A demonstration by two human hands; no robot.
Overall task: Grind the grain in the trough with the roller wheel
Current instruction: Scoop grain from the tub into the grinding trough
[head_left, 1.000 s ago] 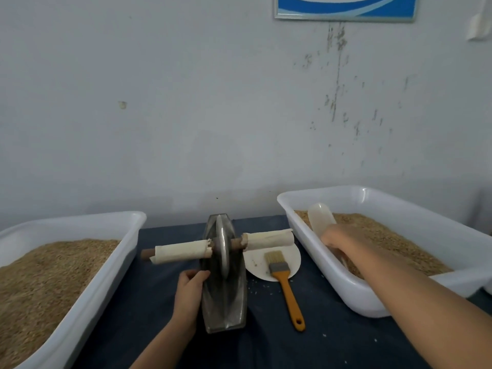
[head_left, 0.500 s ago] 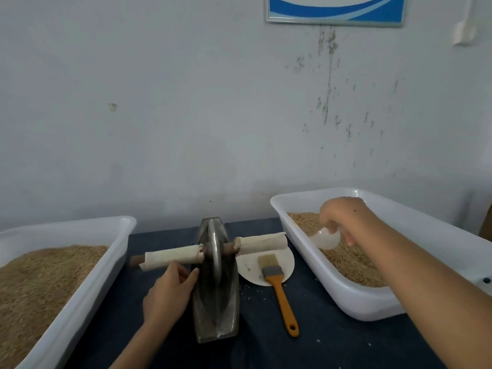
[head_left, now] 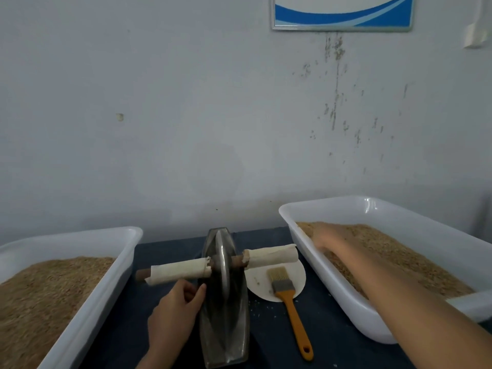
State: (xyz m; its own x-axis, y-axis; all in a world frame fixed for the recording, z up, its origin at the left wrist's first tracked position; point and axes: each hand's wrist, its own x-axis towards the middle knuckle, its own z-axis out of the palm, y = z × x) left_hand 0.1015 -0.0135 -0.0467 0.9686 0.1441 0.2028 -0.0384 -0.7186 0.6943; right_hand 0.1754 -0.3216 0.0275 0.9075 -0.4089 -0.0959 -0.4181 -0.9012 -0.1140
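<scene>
— Closest to us, the left hand (head_left: 175,308) rests against the near left side of the metal trough (head_left: 225,328), fingers bent against its wall, steadying it more than gripping

— And the roller wheel (head_left: 223,265)?

— Standing upright in the trough mid-table. Looks like a heavy, stiff disc; I'd take it by the cloth-wrapped axle handles (head_left: 181,271), one each side, since bare metal would slip

— The pastry brush (head_left: 288,299)?

— Lying partly on a paper disc (head_left: 298,274), just right of the trough

— The right hand (head_left: 328,235)?

— Farther off, down in the grain (head_left: 394,251) of the right tub (head_left: 354,308). Too blurred to tell how its fingers lie, or whether it holds anything
</scene>
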